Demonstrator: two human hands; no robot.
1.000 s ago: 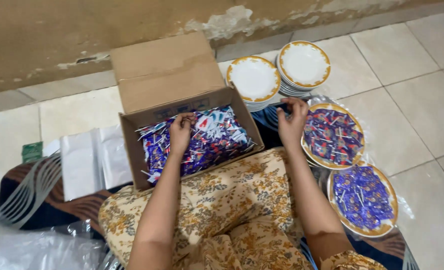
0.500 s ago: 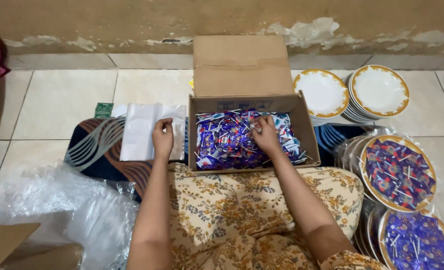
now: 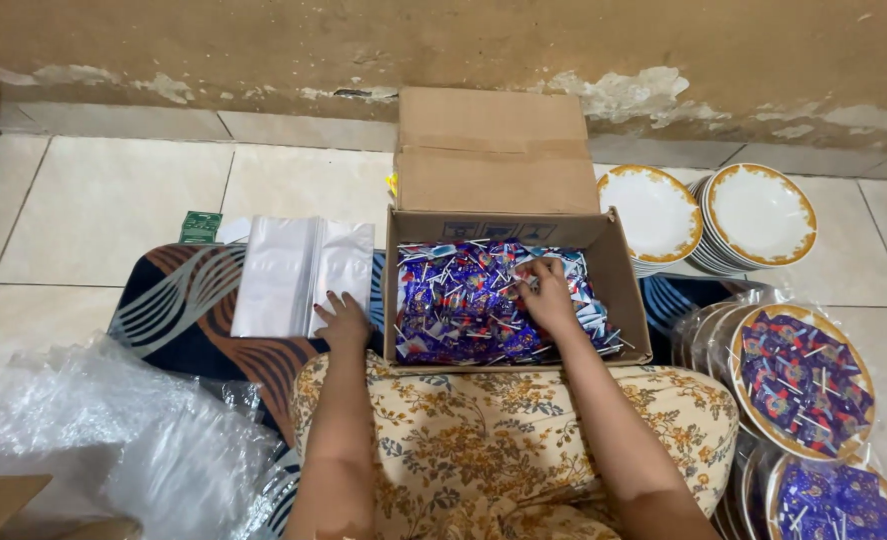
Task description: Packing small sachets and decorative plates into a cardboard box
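Cardboard box (image 3: pixel 619 285) sat open at my knees; my right hand (image 3: pixel 546 295) was inside it, fingers closed on wrapped candies (image 3: pixel 454 305). Just left of the box, my left hand (image 3: pixel 345 322) rested spread, gripping nothing, on clear plastic bags (image 3: pixel 299 275).

White plates (image 3: pixel 709 215) stacked by wall, wrapped filled plates (image 3: pixel 804 380) right, bubble wrap (image 3: pixel 94 440) bottom left, patterned mat (image 3: pixel 184 310).

Soft, even indoor light; faint shadows, perhaps slight edge distortion.
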